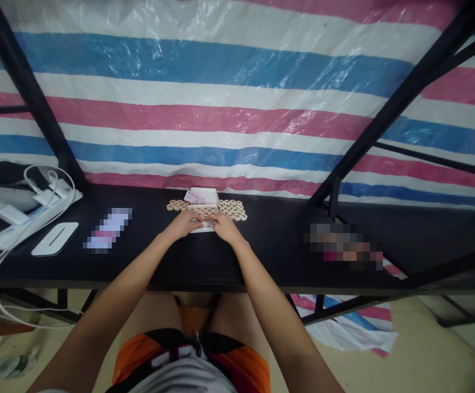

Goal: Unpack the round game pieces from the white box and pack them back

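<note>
Both my hands rest together on a small white box near the middle of the black table. My left hand has its fingers curled over round wooden discs lying in the box. My right hand is closed beside it, fingertips touching the same discs; what each pinches is too small to name. Loose round wooden discs lie in a cluster to the right, and a few more discs lie to the left. A white box lid with a pink paper stands behind.
A white power strip with plugs and cables lies at the table's left end, with a flat white device beside it. Black frame bars slant up on the right and left. A striped tarp hangs behind.
</note>
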A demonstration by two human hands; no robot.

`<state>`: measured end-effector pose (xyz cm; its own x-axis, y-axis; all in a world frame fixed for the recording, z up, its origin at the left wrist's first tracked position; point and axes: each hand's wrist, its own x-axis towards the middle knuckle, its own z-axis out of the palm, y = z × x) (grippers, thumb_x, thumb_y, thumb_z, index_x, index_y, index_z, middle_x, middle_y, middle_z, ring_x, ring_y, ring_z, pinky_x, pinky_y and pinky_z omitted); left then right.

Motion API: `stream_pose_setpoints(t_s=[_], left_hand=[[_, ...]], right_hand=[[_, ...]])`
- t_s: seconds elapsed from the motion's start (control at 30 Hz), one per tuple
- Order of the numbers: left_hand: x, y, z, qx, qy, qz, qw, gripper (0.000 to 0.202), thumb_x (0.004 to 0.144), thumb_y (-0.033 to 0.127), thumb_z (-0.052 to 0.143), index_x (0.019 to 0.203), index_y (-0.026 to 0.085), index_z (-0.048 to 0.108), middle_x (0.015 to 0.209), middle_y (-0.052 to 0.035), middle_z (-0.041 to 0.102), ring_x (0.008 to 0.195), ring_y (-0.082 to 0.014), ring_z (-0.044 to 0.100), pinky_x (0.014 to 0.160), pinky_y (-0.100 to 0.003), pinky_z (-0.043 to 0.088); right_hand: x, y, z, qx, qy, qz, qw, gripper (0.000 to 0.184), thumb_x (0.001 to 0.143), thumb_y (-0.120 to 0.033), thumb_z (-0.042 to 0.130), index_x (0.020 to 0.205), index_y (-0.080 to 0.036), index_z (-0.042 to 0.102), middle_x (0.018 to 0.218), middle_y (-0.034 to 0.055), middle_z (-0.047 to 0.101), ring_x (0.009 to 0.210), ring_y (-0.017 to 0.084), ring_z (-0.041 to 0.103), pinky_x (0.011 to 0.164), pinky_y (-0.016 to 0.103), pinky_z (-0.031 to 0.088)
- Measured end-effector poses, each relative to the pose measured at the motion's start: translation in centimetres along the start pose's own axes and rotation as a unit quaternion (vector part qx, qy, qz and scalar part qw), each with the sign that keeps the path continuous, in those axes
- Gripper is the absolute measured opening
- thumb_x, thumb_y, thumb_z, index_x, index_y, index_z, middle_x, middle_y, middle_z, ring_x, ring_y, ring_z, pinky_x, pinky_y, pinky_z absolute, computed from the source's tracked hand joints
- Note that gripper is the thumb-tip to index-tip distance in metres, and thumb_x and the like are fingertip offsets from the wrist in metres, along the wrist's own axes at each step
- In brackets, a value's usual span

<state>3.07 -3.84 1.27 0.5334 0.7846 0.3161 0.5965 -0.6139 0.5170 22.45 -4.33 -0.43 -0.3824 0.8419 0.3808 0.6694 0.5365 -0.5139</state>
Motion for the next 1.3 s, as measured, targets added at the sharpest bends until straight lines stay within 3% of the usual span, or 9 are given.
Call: stream_pose_setpoints(t_s=[0.17,0.3,0.53,0.67,0.83,1.07,1.3], left_hand=[[0.0,0.0,0.1,-0.018,-0.008,-0.028,0.999,0.013,0.078,0.024,0.062,0.082,0.017,0.072,0.086,-0.0032,0.072,0.086,-0.0194,0.063,0.083,-0.029,0.045],[0.1,-0.1,0.1,-0.019,-0.008,-0.035,0.999,0.013,0.076,0.026,0.063,0.081,0.018,0.072,0.087,-0.0027,0.072,0.088,-0.0203,0.063,0.083,-0.03,0.044],[-0.1,-0.2,0.2,0.004,0.0,-0.028,1.0,0.017,0.077,0.029,0.061,0.086,0.019,0.072,0.089,-0.0032,0.071,0.088,-0.0206,0.063,0.083,-0.03,0.044],[-0.2,-0.3,-0.4,0.023,0.043,-0.013,0.999,0.02,0.078,0.028,0.058,0.091,0.018,0.07,0.093,-0.0046,0.07,0.09,-0.0199,0.06,0.084,-0.03,0.044],[-0.7,-0.8,-2.4,0.059,0.113,-0.073,0.989,0.019,0.079,0.029,0.055,0.088,0.018,0.068,0.088,-0.0052,0.066,0.081,-0.0185,0.059,0.076,-0.028,0.044],[-1.7,-2.2,-4.1,0.124,0.028,-0.196,0.972,0.016,0.074,0.037,0.059,0.073,0.021,0.061,0.078,-0.0019,0.065,0.072,-0.0188,0.06,0.061,-0.025,0.039],[-1.6,-2.0,-4.0,0.146,0.003,-0.208,0.967,0.019,0.078,0.039,0.057,0.074,0.021,0.06,0.081,-0.0036,0.066,0.077,-0.0204,0.062,0.063,-0.025,0.039]], right_hand=[[0.0,-0.1,-0.1,0.046,0.027,0.044,0.998,0.044,0.071,0.002,0.039,0.092,-0.018,0.072,0.097,0.004,0.071,0.095,0.016,0.062,0.092,0.028,0.044],[-0.1,-0.3,-0.3,0.053,0.038,0.085,0.994,0.04,0.071,0.0,0.04,0.089,-0.017,0.071,0.095,0.0044,0.071,0.089,0.016,0.063,0.089,0.028,0.045],[-0.2,-0.6,-0.4,0.053,0.034,0.09,0.994,0.036,0.072,-0.001,0.041,0.085,-0.019,0.07,0.092,0.0031,0.071,0.088,0.016,0.063,0.086,0.027,0.045],[-0.1,-0.4,-0.2,0.058,0.038,0.096,0.993,0.035,0.073,-0.002,0.041,0.086,-0.018,0.07,0.09,0.0025,0.071,0.085,0.015,0.063,0.086,0.027,0.045],[-0.1,-0.1,-0.1,0.058,0.04,0.094,0.993,0.034,0.074,-0.003,0.041,0.087,-0.018,0.069,0.091,0.0024,0.071,0.084,0.015,0.063,0.086,0.027,0.045],[-0.2,-0.5,-0.3,0.072,0.044,0.104,0.991,0.033,0.074,-0.004,0.041,0.084,-0.019,0.069,0.089,0.0022,0.07,0.083,0.016,0.063,0.086,0.028,0.045],[-0.2,-0.4,-0.3,0.071,0.051,0.101,0.991,0.032,0.073,-0.005,0.042,0.083,-0.019,0.069,0.087,0.0018,0.07,0.083,0.016,0.063,0.086,0.029,0.046]])
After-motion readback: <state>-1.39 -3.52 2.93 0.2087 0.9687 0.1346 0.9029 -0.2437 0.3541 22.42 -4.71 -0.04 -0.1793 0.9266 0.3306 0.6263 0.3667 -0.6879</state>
